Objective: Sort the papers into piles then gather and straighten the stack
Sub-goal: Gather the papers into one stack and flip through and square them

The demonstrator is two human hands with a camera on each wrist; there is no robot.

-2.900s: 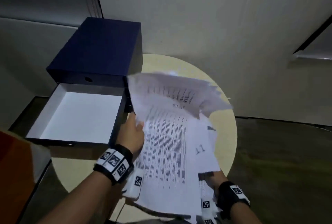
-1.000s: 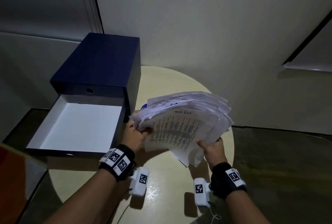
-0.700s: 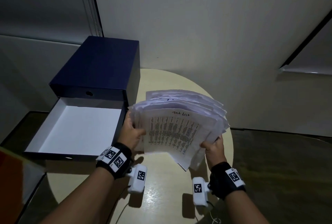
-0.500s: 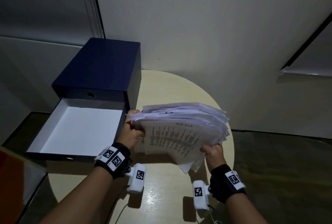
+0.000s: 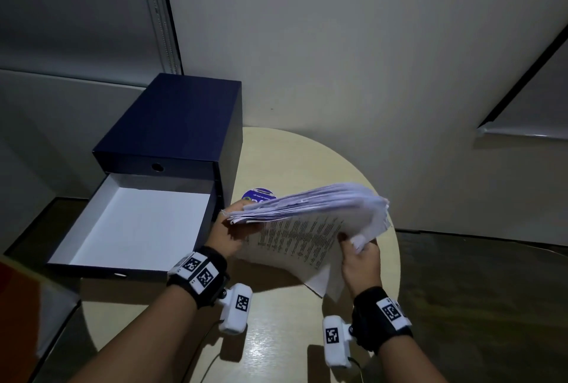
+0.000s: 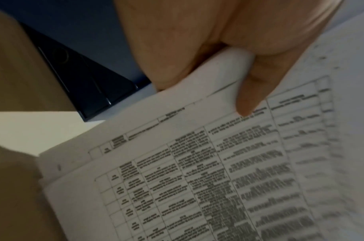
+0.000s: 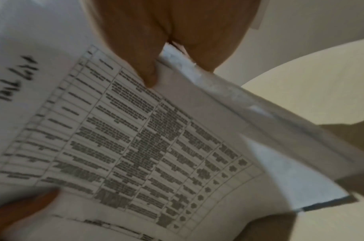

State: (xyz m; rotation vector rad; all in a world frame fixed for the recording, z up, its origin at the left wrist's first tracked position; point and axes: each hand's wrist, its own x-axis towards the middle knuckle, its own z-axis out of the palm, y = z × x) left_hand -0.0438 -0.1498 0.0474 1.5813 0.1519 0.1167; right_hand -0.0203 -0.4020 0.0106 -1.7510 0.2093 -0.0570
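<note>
A thick stack of printed papers [image 5: 310,213] hangs tilted above the round table [image 5: 307,167], its top edge turned toward the wall. My left hand [image 5: 229,230] grips the stack's left edge, thumb on the printed underside [image 6: 247,104]. My right hand [image 5: 358,252] pinches the right edge, with the thumb [image 7: 148,73] pressed on the sheet of tables [image 7: 135,138]. The sheets are uneven, and a corner of the papers hangs down near the right wrist.
A dark blue drawer box [image 5: 172,124] stands at the table's left, its white-lined drawer [image 5: 138,223] pulled out toward me. A round blue sticker [image 5: 258,195] lies on the table behind the stack. A wall rises right behind the table.
The loose spread of sheets has been gathered into one stack between both hands. Over the last second the stack has tipped flatter, its face turning down and away from me.
</note>
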